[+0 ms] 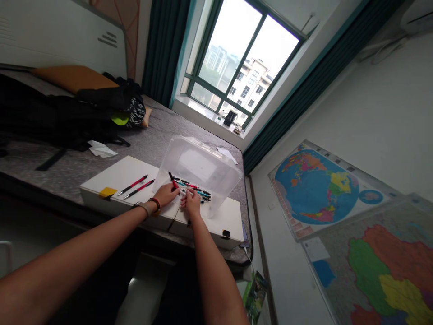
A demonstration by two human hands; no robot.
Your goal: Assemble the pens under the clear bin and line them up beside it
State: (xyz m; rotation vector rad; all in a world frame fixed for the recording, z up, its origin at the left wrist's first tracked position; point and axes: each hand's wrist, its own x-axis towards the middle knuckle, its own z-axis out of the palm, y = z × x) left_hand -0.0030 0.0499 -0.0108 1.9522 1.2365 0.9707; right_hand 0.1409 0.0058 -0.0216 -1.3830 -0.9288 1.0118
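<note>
Two pens (pixel 133 185) lie near the left hand (pixel 166 195), clear bin (pixel 196 159) beyond

We count two hands (pixel 165 195), two red-and-black pens (pixel 132 185) lying apart, one translucent bin (pixel 203 163), two wall maps (pixel 316 185) and one window (pixel 248 48); the clustered pens (pixel 191 185) overlap beyond our counting.

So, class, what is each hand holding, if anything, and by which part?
The left hand holds a red-and-black pen by its red part, the black end sticking out. Whether the right hand holds anything cannot be told.
</note>
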